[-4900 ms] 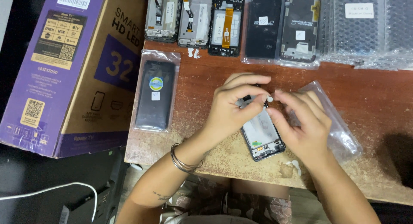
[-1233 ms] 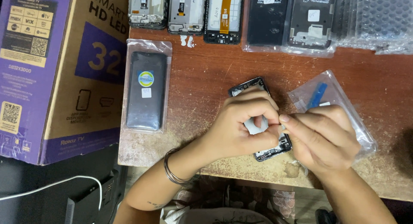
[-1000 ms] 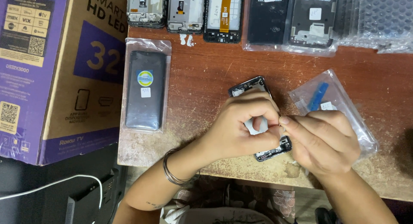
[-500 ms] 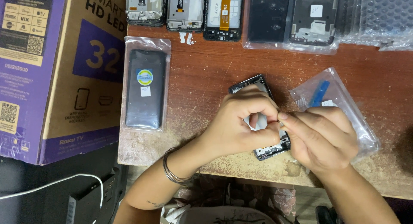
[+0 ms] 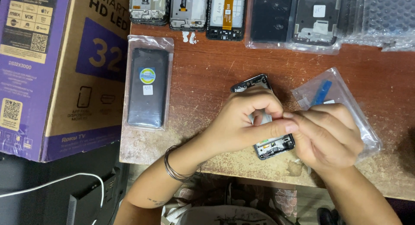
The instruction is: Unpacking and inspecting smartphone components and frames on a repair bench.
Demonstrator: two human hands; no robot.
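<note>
I see both hands meeting over a black phone frame with its inner circuitry exposed (image 5: pixel 276 145), which lies flat on the worn reddish-brown wooden table (image 5: pixel 207 78) near its front edge, its top corner poking out above the knuckles and its lower end showing beneath them. My left hand (image 5: pixel 242 125), with thin bangles on the wrist, curls over the frame with thumb and fingers pinched narrow; the right hand (image 5: pixel 326 136) is bunched tight against it, fingertips touching, and I cannot tell what small piece, if any, sits between them because the fingers hide the spot. Under the right hand lies a clear plastic bag holding a blue tool (image 5: pixel 322 92). To the left, well apart, a dark phone screen sealed in a clear bag with a round sticker (image 5: pixel 148 84) lies flat. Along the far edge sit a row of bare phone frames (image 5: pixel 188 9) and bagged dark panels (image 5: pixel 294 20), with sheets of bubble wrap (image 5: pixel 384 15) at the far right. A large purple and tan cardboard box (image 5: pixel 60 65) butts against the table's left side, and a white cable (image 5: pixel 56 182) trails on the dark floor below. Compared with half a second ago, the hands stay locked in nearly the same pinch over the frame, and nothing around them has shifted.
</note>
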